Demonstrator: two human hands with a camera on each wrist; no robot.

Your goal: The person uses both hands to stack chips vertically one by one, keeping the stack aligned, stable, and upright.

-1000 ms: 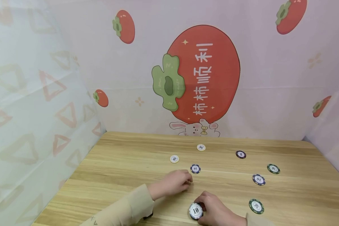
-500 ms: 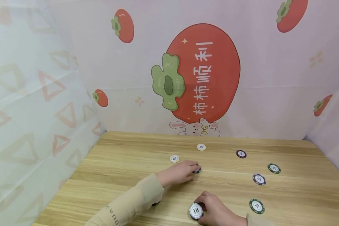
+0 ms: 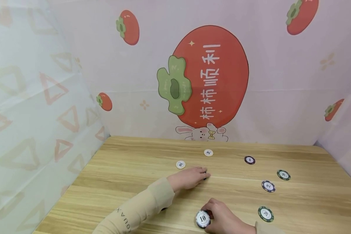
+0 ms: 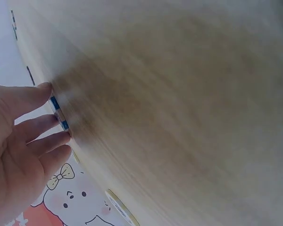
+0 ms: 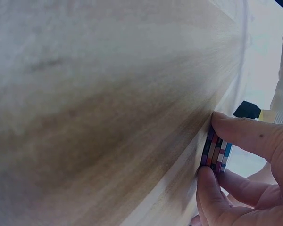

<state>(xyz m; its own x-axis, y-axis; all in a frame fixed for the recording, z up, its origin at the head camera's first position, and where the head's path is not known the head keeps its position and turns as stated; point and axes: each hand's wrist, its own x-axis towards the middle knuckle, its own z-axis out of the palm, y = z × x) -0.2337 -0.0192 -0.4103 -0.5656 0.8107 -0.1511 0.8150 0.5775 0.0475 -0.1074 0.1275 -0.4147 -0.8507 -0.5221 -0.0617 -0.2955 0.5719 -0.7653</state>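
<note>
My left hand (image 3: 188,178) reaches over the middle of the wooden table and holds a blue poker chip (image 4: 59,113) lying flat there. In the left wrist view the thumb is at one edge of this chip and the fingertips at the other. In the head view the hand covers most of it. Closer to me, my right hand (image 3: 223,217) grips the side of a short stack of poker chips (image 5: 216,149) standing on the table. Its top chip (image 3: 203,219) is white-faced and marked 10.
Loose chips lie flat around the table (image 3: 120,185): two white 50s (image 3: 180,164) towards the back, a dark purple chip (image 3: 250,160), a blue 10 (image 3: 268,186), and green chips (image 3: 265,214) at the right. A printed cloth backdrop (image 3: 134,71) rises behind the table.
My left hand has moved right and slightly away from me, onto the blue chip, and now holds its edges. My right hand and the stack have stayed in place.
</note>
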